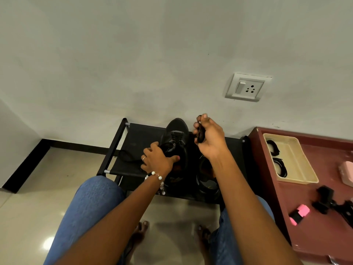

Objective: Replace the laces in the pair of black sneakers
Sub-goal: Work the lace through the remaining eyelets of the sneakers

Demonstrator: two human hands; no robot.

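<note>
A black sneaker stands on a low black rack, toe toward the wall, partly laced. My left hand grips its left side near the collar, thumb across the opening. A second black sneaker lies to its right, mostly hidden under my right forearm. My right hand is raised above the rack and pinches a bunch of black lace between thumb and fingers. A loose black lace lies looped on the rack at the left.
A maroon table stands at the right with a cream tray holding coiled black laces, a pink-and-black object and black clips. A wall socket is above. My knees and bare feet are below.
</note>
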